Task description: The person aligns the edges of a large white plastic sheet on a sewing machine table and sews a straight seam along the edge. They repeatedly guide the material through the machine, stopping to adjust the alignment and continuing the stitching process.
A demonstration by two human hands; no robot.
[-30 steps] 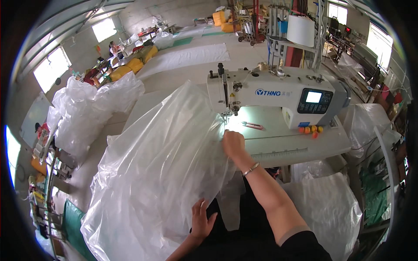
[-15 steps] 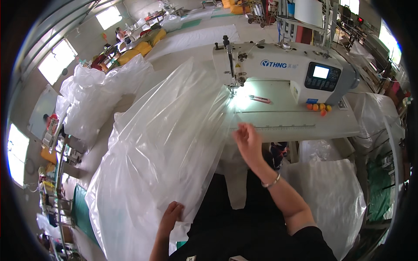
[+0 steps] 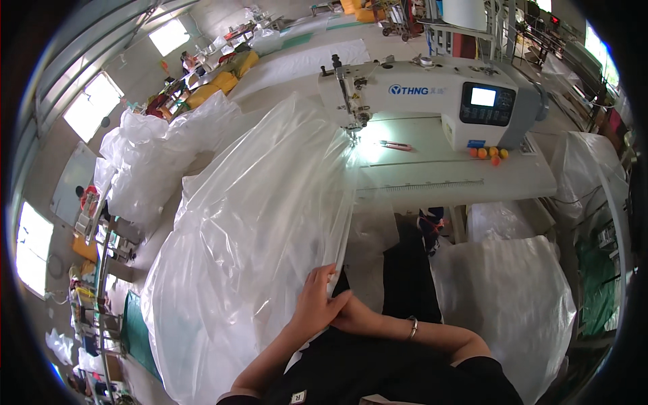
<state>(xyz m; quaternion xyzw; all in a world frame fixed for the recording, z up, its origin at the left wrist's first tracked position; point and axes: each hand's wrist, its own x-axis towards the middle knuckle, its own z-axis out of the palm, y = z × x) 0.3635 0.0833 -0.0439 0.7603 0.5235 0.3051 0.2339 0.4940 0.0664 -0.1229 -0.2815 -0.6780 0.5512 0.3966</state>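
Note:
A large clear plastic sheet (image 3: 250, 223) spreads from the sewing machine (image 3: 405, 88) down the left side of the table to my lap. Its upper end runs in under the needle, where the machine's lamp glows. In front of my body, my left hand (image 3: 312, 304) is closed on the sheet's right edge. My right hand (image 3: 354, 316) meets it there, the two hands touching; its fingers are mostly hidden behind the left hand. A metal bracelet (image 3: 414, 328) circles my right wrist. On the machine bed lies a small pinkish cutter or pen-like tool (image 3: 396, 146).
Several small orange and yellow fruits or balls (image 3: 493, 154) sit by the machine's base. More plastic sheeting (image 3: 506, 290) hangs at the right, and a crumpled plastic heap (image 3: 145, 158) stands at the left. A person (image 3: 191, 62) is at the far left among yellow bundles.
My right hand has come down from the table's front edge to my left hand. My left hand has moved up and right to the sheet's edge. The view has shifted slightly.

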